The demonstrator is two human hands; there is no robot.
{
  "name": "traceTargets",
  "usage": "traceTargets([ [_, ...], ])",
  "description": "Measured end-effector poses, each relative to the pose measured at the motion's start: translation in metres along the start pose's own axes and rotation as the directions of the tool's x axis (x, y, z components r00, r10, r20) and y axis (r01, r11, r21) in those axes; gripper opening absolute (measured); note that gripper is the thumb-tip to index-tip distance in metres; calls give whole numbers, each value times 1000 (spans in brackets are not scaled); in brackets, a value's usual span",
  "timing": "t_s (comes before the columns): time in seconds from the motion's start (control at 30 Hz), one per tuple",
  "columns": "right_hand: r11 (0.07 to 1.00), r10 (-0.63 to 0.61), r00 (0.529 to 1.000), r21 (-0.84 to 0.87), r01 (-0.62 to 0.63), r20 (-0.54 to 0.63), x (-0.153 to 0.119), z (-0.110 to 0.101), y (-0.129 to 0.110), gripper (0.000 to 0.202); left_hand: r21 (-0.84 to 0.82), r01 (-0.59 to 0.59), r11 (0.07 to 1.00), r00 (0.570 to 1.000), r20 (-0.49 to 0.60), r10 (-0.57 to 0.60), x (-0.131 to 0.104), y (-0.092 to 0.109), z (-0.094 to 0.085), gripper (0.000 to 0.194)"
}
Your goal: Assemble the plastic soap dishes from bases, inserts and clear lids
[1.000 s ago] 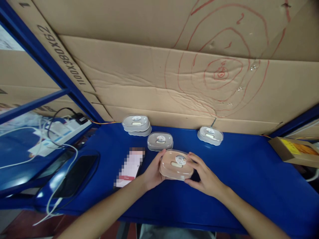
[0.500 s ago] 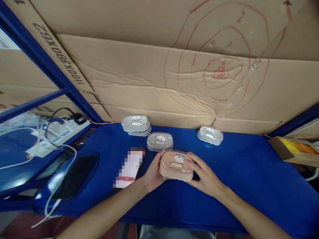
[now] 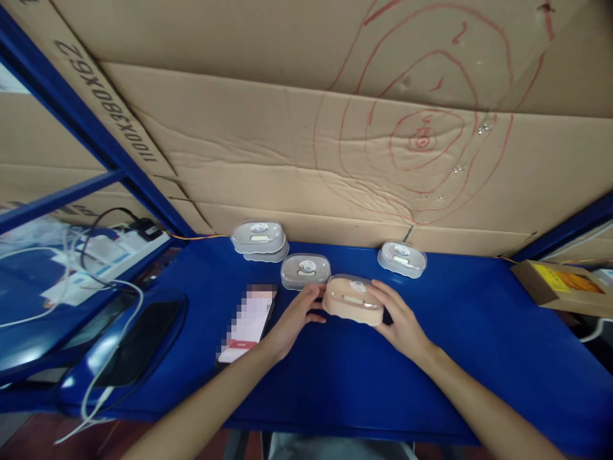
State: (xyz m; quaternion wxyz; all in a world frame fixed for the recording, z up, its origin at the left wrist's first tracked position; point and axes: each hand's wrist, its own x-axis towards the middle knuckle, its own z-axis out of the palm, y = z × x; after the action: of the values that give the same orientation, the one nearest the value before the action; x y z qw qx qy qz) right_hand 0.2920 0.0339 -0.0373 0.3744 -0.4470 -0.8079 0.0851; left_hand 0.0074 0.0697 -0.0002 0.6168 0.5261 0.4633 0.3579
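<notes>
My right hand grips the right end of a beige oval plastic box with a clear lid, held above the table. On its lid are a round white label and a pale oblong piece. My left hand is at the left end of this box, fingers apart and no longer wrapped round it; whether a fingertip still touches it I cannot tell. Just behind the left hand sits a grey box with a clear lid. Two more such grey boxes are stacked farther left, and another stands to the right.
A phone with a blurred screen lies left of my left hand. Another dark phone, white cables and a power strip are farther left. A cardboard wall rises behind the blue table. An open carton stands far right.
The beige box has moved to the right and slightly away from me in my right hand. My left hand has loosened from its left end.
</notes>
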Motion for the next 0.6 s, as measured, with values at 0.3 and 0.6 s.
traceTargets([
  [0.3,991,106,994,-84,-108,-22,6,2,21,65,748,-221,625,892,-104,440,-1,1,-13,23],
  [0.6,966,132,984,-239,-101,119,8,5,10,65,894,-203,400,909,20,417,8,-21,-15,37],
])
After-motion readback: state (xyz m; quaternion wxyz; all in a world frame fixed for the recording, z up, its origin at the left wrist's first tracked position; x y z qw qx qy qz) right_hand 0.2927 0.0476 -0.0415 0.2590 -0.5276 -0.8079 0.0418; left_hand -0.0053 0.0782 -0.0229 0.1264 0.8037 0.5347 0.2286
